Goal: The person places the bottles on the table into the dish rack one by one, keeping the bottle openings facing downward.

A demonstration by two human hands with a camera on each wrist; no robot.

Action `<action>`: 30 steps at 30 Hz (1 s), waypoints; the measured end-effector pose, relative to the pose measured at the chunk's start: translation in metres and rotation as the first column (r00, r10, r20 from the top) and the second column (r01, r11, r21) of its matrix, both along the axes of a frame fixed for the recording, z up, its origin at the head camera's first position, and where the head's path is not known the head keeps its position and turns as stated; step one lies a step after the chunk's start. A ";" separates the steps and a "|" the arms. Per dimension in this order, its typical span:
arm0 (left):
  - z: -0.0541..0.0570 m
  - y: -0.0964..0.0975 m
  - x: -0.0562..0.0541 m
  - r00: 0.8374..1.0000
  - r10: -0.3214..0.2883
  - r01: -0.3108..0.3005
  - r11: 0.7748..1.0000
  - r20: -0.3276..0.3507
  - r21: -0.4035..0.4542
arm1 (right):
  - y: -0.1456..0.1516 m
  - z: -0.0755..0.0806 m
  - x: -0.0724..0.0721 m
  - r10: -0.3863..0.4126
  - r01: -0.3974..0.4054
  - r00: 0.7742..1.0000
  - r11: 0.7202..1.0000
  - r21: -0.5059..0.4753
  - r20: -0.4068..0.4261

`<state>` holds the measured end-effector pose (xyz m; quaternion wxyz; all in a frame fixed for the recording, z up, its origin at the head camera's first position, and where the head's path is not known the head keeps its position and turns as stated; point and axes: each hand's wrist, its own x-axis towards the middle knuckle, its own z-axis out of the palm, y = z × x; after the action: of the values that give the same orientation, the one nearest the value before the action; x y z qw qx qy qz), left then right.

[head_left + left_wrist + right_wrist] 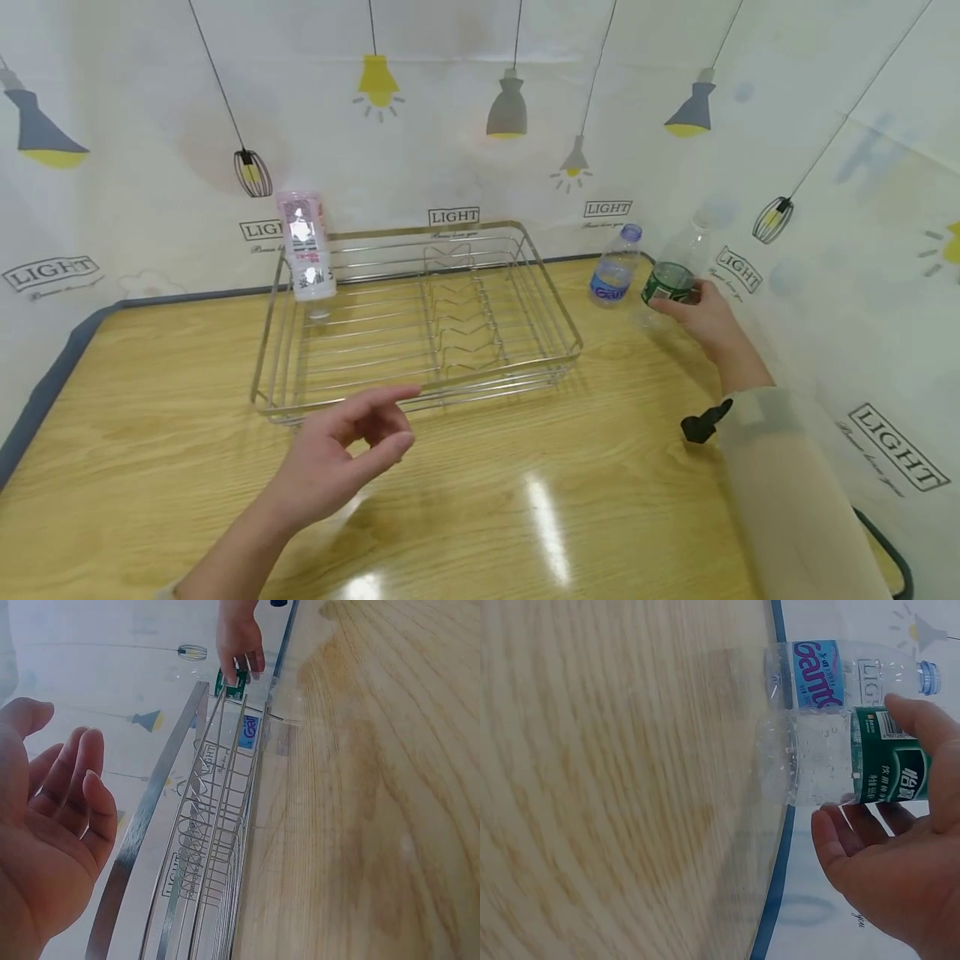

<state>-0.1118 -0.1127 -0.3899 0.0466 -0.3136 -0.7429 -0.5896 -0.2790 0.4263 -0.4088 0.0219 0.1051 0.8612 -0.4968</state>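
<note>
My right hand [708,321] holds a clear plastic bottle with a green label [670,282], thumb on one side and fingers on the other. The bottle stands upright near the back right corner of the table. Right beside it is a smaller clear bottle with a blue label [611,282] and a blue cap. In the right wrist view the thumb lies along the upper edge of the green label [891,761], with the fingertips at the opposite side. My left hand [341,458] hovers in front of the wire dish rack [573,346], fingers loosely bent, holding nothing.
The metal rack sits on the wooden table [480,517], a row of bent wire dividers [468,337] inside. A pink-and-white bottle [303,246] leans at its back left corner. Behind and right stands a lamp-patterned wall covering [450,158]. A black strap end [701,427] hangs from the right sleeve.
</note>
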 end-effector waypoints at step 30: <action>0.010 -0.020 -0.004 0.994 0.072 -0.070 0.997 0.081 -0.026 | -0.142 0.089 0.083 0.308 -0.483 0.772 0.853 -0.199 -0.555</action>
<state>-0.1157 -0.1332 -0.3795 0.0333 -0.2631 -0.7616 -0.5912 -0.1964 0.2838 -0.3199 -0.0810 -0.2199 0.7427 -0.6272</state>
